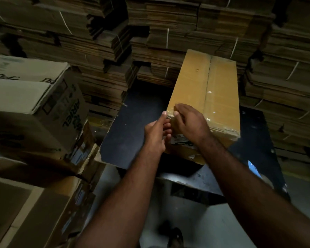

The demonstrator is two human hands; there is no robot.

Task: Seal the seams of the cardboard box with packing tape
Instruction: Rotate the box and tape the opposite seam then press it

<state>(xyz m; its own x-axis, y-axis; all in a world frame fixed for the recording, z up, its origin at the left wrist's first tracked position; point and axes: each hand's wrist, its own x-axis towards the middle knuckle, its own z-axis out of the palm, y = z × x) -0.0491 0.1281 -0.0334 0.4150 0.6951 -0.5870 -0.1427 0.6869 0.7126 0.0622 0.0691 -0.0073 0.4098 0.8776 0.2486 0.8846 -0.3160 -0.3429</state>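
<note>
With right hand (190, 123) flat on the box (206, 97) corner and left hand (157, 133) pinching tape (168, 117), pull taut, then smooth it over the edge.

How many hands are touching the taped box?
2: the left hand at the box's near left corner, the right hand on its near top edge.

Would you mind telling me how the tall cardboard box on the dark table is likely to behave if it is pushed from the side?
The cardboard box stands tall over a narrow footprint, so a high push would probably tip it rather than slide it. Its walls look flat and its centre seam taped, so it is likely stiff. Glossy tape along the edges may feel slick. Its weight cannot be judged.
</note>
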